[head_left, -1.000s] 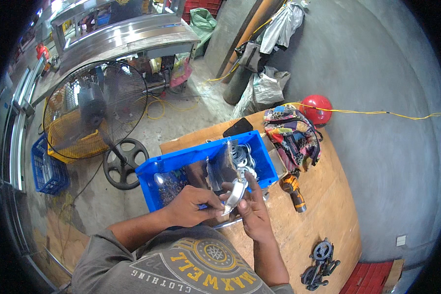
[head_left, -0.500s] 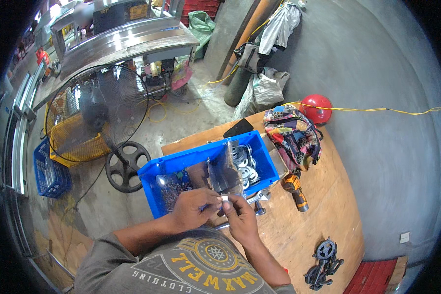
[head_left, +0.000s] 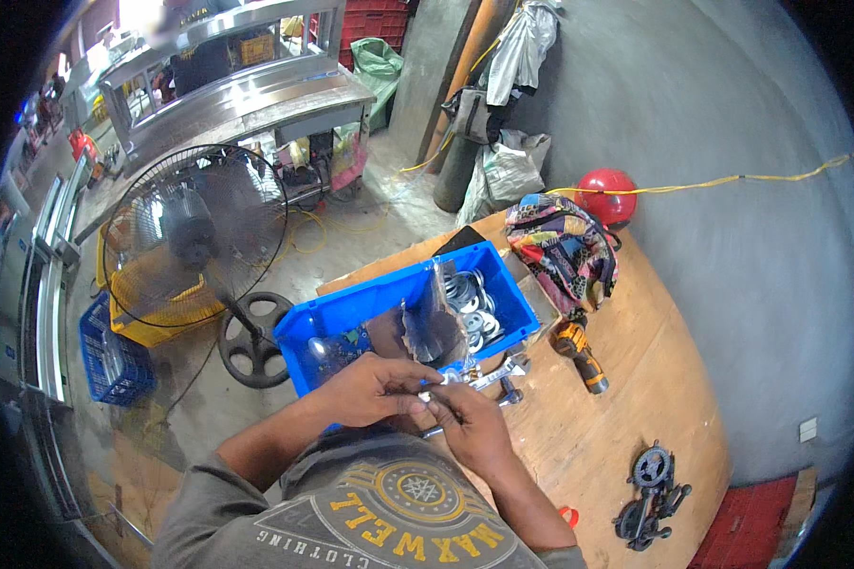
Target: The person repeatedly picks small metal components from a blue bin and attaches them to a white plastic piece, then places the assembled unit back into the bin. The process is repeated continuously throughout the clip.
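Observation:
My left hand (head_left: 375,391) and my right hand (head_left: 473,422) meet at the near edge of a blue bin (head_left: 518,302). Between their fingertips is a small whitish piece (head_left: 425,396), too small to name. The right thumb and fingers are closed around it; the left fingers pinch against it. Behind the hands, the bin has shiny metal washers (head_left: 484,322) on the right and small dark parts (head_left: 328,360) on the left, partly hidden by my left hand. A torn dark divider (head_left: 429,327) stands between them. Beside the right hand lie a wrench (head_left: 498,374) and a bolt (head_left: 511,392).
On the wooden tabletop (head_left: 560,446) rest an orange-black power drill (head_left: 580,357), a patterned bag (head_left: 565,256) and a black geared mechanism (head_left: 647,498). A red round object (head_left: 607,197) sits by the wall. Left of the table stands a large fan (head_left: 192,232).
The view has shifted slightly. My left fingers have spread across the small whitish piece, closer to the right fingers, and more of the wrench shows beside them.

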`<state>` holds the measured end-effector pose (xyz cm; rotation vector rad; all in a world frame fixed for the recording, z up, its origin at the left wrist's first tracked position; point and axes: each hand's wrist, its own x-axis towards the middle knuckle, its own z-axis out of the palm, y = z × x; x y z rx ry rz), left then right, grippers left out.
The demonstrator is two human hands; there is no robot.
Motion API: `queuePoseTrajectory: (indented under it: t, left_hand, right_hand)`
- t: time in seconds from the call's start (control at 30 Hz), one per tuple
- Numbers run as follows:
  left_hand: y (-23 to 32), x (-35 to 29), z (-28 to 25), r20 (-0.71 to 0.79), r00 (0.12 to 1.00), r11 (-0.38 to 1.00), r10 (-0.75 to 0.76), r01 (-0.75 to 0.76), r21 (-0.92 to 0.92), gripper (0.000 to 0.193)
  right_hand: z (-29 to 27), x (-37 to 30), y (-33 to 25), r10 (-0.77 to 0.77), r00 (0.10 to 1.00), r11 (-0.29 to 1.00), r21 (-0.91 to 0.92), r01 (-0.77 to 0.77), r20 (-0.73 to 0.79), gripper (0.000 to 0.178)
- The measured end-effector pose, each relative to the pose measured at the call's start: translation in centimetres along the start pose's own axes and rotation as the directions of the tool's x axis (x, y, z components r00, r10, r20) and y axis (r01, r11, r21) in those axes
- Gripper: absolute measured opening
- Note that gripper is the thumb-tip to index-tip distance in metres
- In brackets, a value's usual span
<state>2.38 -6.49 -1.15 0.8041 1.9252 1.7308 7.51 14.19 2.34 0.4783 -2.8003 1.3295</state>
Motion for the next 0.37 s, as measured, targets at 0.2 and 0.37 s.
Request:
queuePoseTrajectory:
  t: [0.2, 0.37]
  left_hand:
    - [1.3, -0.8, 4.5, -0.186, 0.983, 0.986, -0.013, 0.044, 0.16, 0.032]
    - [-0.3, -0.9, 9.7, -0.247, 0.969, 0.931, -0.032, 0.118, 0.344, 0.034]
  right_hand:
    - [-0.3, -2.7, 1.1, 0.029, 0.998, 0.991, -0.129, -0.036, -0.058, 0.02]
    - [-0.1, -6.5, 3.7, 0.186, 0.983, 0.95, -0.253, -0.181, -0.006, 0.024]
